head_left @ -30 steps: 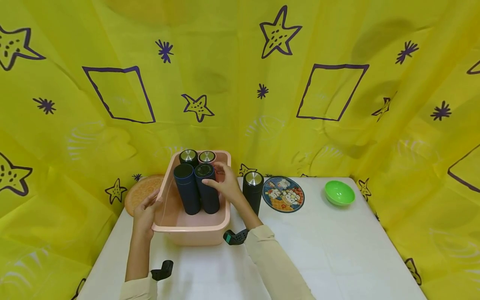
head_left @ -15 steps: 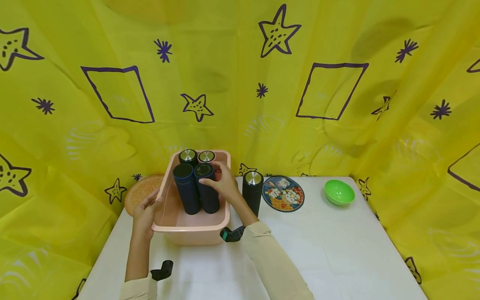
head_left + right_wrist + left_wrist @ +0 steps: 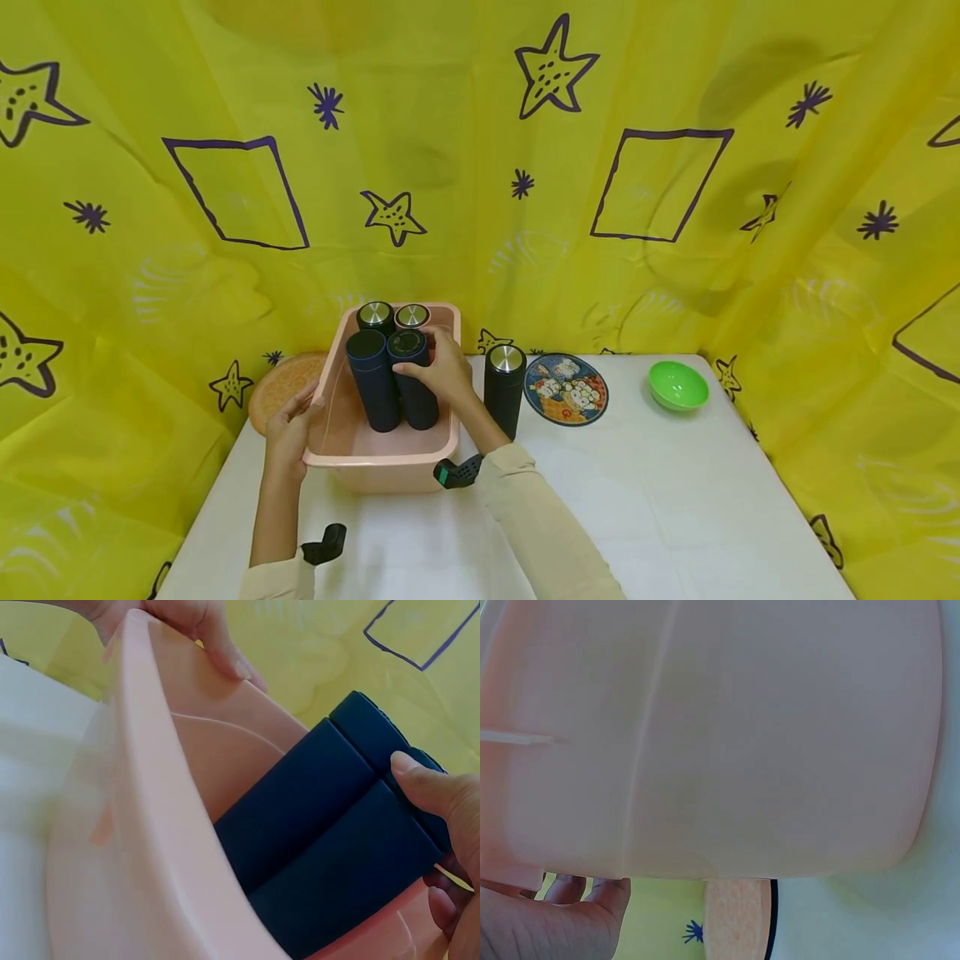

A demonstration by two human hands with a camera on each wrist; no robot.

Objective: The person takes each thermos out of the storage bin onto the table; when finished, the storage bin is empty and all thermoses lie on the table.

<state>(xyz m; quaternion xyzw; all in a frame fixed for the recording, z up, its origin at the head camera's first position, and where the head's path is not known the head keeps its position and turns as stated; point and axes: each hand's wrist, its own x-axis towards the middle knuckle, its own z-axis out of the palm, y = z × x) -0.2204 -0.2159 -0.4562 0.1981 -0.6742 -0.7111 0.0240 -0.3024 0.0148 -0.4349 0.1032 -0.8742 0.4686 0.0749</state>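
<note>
A pink plastic basin (image 3: 386, 460) stands on the table, and my left hand (image 3: 288, 429) grips its left rim. Inside it, two dark blue thermos bottles stand side by side at the front. My right hand (image 3: 447, 367) holds the right one, the blue thermos (image 3: 417, 404), near its lid, thumb in front. In the right wrist view this thumb lies across the lid end. The other blue thermos (image 3: 375, 392) touches it on the left. Behind them are a black thermos (image 3: 375, 314) and a pink-edged thermos (image 3: 412, 316), both with silvery lids and mostly hidden.
Just right of the basin, another black thermos (image 3: 504, 392) stands on the white table (image 3: 645, 500). A round patterned mat (image 3: 567, 389) lies beyond it, and a green bowl (image 3: 678, 385) sits farther right. Behind the basin's left side is a tan round board (image 3: 262, 392). Yellow curtain (image 3: 480, 150) encloses the table.
My right hand has shifted slightly left, its thumb sliding farther across the front of the blue thermos. My left hand and the basin have stayed in place.
</note>
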